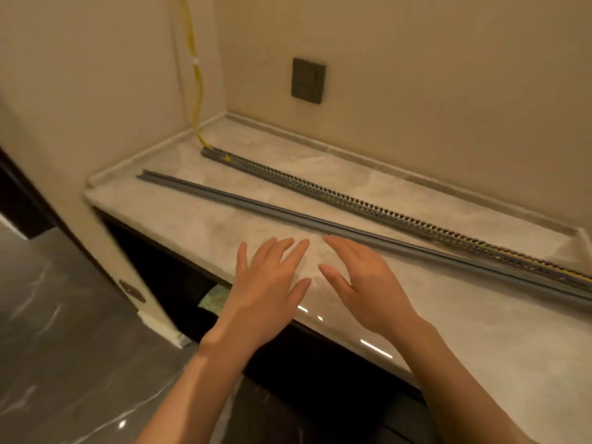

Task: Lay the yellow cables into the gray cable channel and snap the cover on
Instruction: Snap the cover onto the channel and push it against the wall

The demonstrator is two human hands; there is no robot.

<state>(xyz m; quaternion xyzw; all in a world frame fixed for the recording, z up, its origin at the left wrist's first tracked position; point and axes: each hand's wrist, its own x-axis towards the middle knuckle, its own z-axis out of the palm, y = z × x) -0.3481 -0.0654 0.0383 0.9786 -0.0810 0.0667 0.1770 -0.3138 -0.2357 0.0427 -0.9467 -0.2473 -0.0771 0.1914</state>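
marble counter (pixel 192 222) in beige wall (pixel 432 65) corner | cover (pixel 288 216) beside cable channel (pixel 352 201) | left hand (pixel 266 283), right hand (pixel 365 283): grip loose, empty

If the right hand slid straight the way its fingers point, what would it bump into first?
Most likely the cover, lying just ahead of the right hand on the counter. The channel sits farther back. Depth is hard to judge.

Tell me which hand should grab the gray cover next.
Probably the right hand: its fingertips lie right at the near edge of the cover, while the left hand is spread farther back over the counter. Both hands are empty.
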